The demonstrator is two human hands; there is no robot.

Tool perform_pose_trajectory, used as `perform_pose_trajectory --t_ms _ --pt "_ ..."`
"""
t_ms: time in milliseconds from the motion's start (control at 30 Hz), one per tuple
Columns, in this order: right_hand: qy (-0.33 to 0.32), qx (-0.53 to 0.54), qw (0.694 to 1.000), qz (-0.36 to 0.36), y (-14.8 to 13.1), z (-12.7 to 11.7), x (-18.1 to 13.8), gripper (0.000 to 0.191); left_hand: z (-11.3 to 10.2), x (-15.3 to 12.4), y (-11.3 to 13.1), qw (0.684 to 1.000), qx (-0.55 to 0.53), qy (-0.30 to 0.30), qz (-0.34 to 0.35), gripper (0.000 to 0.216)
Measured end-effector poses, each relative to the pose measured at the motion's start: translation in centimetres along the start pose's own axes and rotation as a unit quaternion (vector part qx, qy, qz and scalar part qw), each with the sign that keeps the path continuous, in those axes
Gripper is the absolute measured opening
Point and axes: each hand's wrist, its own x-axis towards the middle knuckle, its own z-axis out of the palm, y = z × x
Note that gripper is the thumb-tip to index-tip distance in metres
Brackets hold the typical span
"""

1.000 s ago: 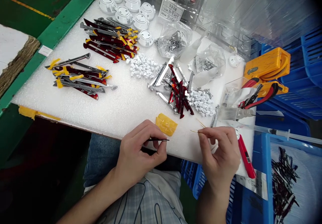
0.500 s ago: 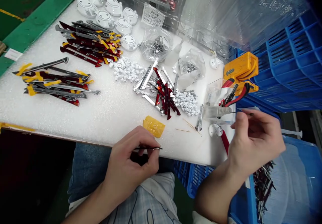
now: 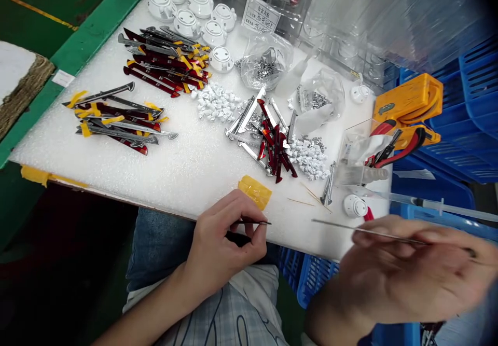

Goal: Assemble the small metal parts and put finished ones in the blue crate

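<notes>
My left hand (image 3: 223,245) is closed in a pinch on a thin dark strip part (image 3: 252,222), held level over the near edge of the white foam-covered table (image 3: 155,159), just below a yellow tape piece (image 3: 254,191). At the lower right my right hand (image 3: 408,276) is smeared by motion. Its fingers hold a long thin metal rod (image 3: 361,230) that points left toward the strip. A white round cap (image 3: 354,206) and thin wooden sticks (image 3: 311,196) lie on the foam between the two hands.
Bundles of red and chrome strips bound with yellow tape (image 3: 116,120) (image 3: 167,63) lie at left. Loose strips (image 3: 270,138), small white pieces (image 3: 218,102), bags of metal parts (image 3: 266,66), white housings (image 3: 194,11), an orange tool (image 3: 408,102) and blue crates (image 3: 478,97) fill the rest.
My right hand left the sticks, went right toward the clear box, then came back low and near with a long thin rod. The left hand kept its pinch on the dark strip.
</notes>
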Motion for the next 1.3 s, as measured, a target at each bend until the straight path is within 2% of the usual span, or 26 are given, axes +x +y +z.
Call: perform_pose_trajectory --t_ms 100,233,700,800,900,1000,1033,1133,1300 --pt "-0.003 0.078 0.997 -0.021 -0.6 2.1 -1.5 0.026 0.0 0.1 0.2 1.0 0.0 0.0 0.003 0.023" --pt "-0.02 0.111 0.993 0.02 -1.2 3.5 -2.1 0.023 0.0 0.2 0.4 1.0 0.007 -0.004 -0.004 0.023" --pt "-0.031 0.12 0.991 0.043 -0.7 3.1 -2.5 0.02 -0.2 0.2 0.5 1.0 0.0 -0.002 -0.026 0.023" --pt "-0.001 0.076 0.997 0.022 -0.3 2.8 -2.2 0.023 -0.2 0.2 0.4 1.0 -0.004 -0.001 -0.029 0.023" --pt "0.093 -0.016 0.994 -0.06 0.8 1.8 -0.2 0.027 -0.2 0.2 0.4 0.999 -0.004 0.003 -0.032 0.023" --pt "0.199 -0.098 0.956 -0.19 2.0 0.0 3.2 0.029 -0.4 0.3 0.5 1.0 0.001 -0.002 -0.03 0.024" --pt "0.211 -0.127 0.946 -0.209 2.2 -0.7 4.2 0.027 -0.4 0.4 0.5 1.0 0.003 -0.005 -0.029 0.024" --pt "0.197 -0.193 0.944 -0.181 1.9 -1.7 6.1 0.023 -0.5 0.4 0.4 0.999 0.006 -0.008 -0.031 0.025" --pt "0.139 -0.196 0.965 -0.109 1.1 -0.9 5.9 0.024 -0.5 0.3 0.3 0.999 0.003 -0.006 -0.034 0.023"
